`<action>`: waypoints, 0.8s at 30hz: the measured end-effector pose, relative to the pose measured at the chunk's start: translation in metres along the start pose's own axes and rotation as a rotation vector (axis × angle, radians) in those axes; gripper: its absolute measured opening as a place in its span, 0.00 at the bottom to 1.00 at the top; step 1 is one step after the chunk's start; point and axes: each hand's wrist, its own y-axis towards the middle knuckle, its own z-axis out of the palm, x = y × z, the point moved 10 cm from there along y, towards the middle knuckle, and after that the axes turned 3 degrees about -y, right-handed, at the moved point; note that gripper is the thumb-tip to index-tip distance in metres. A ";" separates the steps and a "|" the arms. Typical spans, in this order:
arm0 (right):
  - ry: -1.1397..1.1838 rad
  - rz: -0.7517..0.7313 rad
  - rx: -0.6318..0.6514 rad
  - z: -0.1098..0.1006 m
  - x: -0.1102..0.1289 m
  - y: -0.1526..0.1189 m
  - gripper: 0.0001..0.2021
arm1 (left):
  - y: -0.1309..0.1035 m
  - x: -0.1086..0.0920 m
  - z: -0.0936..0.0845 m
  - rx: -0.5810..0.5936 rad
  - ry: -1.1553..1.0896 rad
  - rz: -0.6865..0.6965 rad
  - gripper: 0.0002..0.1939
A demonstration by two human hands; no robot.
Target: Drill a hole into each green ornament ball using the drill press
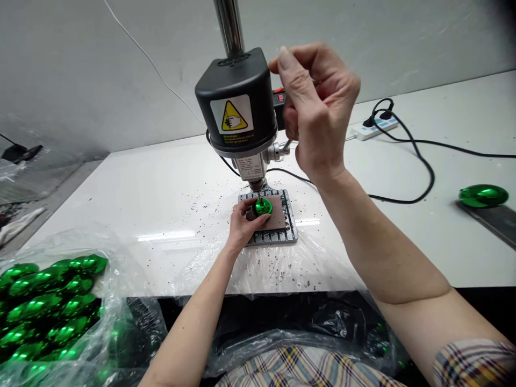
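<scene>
At the near left, a clear plastic bag [100,301] holds a heap of shiny green pieces [48,306]. Toward the middle of the white tabletop [161,193], the left hand [242,223] has its fingers closed on a green piece [262,206] resting on the drill press base [288,228], right under the spindle. The black drill head [237,102] stands above it. Just right, the right hand [316,113] grips the feed lever with curled fingers. Far right lie a power strip [374,128] and another green piece [484,195]

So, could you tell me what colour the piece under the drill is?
Shiny metallic green: the piece is pinched by the left hand on the drill's base, seen in the head view.
</scene>
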 end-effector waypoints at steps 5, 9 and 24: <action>-0.125 -0.054 -0.057 -0.007 0.014 -0.023 0.15 | -0.001 -0.001 0.001 -0.007 -0.020 0.015 0.28; -0.225 -0.108 -0.045 -0.013 0.023 -0.042 0.17 | -0.001 -0.002 0.002 -0.003 -0.013 0.013 0.28; -0.139 -0.383 0.009 -0.031 0.026 -0.092 0.09 | -0.001 -0.008 0.003 0.020 -0.057 0.003 0.27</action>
